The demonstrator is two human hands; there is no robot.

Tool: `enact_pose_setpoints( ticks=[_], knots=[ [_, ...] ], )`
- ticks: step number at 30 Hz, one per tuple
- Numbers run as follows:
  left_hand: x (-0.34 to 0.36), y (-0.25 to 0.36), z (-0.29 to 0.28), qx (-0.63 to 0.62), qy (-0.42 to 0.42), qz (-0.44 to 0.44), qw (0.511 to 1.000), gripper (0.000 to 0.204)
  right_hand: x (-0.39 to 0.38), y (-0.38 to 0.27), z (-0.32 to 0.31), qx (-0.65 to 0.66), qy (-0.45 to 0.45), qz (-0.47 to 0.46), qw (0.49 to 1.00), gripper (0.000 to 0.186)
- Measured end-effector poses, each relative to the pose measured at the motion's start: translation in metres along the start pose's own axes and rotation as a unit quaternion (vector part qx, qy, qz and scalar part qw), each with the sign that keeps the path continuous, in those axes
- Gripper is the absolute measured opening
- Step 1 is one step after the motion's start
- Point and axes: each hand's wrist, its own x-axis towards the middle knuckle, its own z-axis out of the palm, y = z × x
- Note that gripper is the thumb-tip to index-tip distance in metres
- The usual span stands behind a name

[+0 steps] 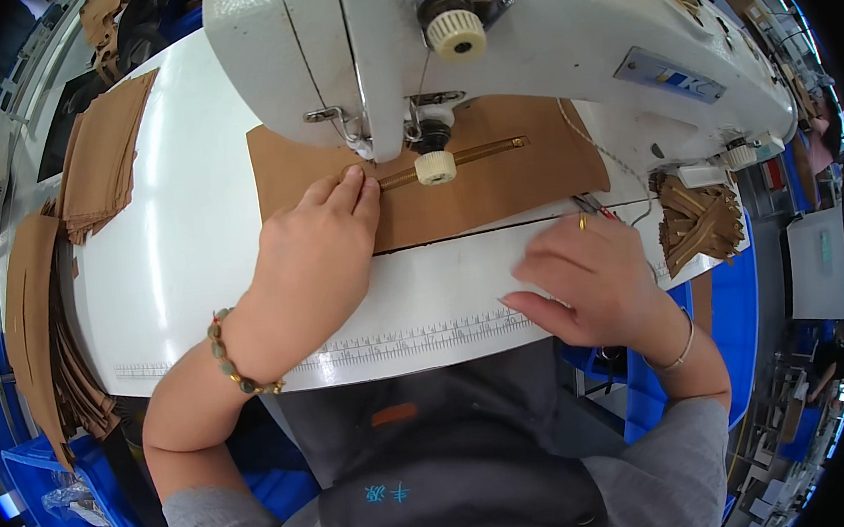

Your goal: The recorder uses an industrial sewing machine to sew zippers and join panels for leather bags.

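Observation:
My left hand (309, 258) lies on a brown panel (482, 202) under the white sewing machine (561, 10), fingertips beside the presser foot at the left end of a long narrow slot with a brass-coloured zipper (479, 153). Its fingers are extended, pressing down. My right hand (584, 284) is slightly blurred over the front of the white table (169, 296), fingers curved and apart from the thumb. Small snips with red on the handle (598, 206) lie just behind it, partly hidden by its fingers.
At left are a stack of brown pieces (111, 150) and long brown strips (35, 317). A pile of small brown strips (697, 219) sits at right. Blue bins (34, 478) flank the table below. A person (830, 363) is in the far right background.

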Motion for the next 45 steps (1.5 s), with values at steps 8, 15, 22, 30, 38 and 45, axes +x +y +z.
enact_pose_setpoints(
  ticks=[8,15,22,30,38,45],
  knots=[
    [0.019,-0.053,-0.016,-0.292,-0.163,0.000,0.943,0.048,0.063,0.028,0.053,0.028,-0.066,0.077,0.994,0.030],
    [0.010,-0.052,-0.010,-0.288,-0.136,-0.012,0.948,0.049,0.071,0.026,0.056,0.013,-0.149,0.114,0.982,0.032],
    [-0.014,-0.029,0.011,-0.179,0.058,0.008,0.982,0.049,0.057,0.021,0.086,-0.093,-0.066,0.043,0.993,0.041],
    [-0.081,-0.025,-0.002,-0.099,0.253,0.249,0.930,0.016,0.062,0.026,0.076,-0.069,-0.075,0.053,0.993,0.043],
    [-0.049,-0.072,0.035,-0.113,0.057,-0.021,0.992,0.043,0.067,0.026,0.069,-0.009,-0.082,0.098,0.992,0.031],
    [0.049,-0.114,0.084,-0.128,0.025,-0.084,0.988,0.046,0.068,0.028,0.067,0.010,-0.111,0.117,0.987,0.037]
  ],
)
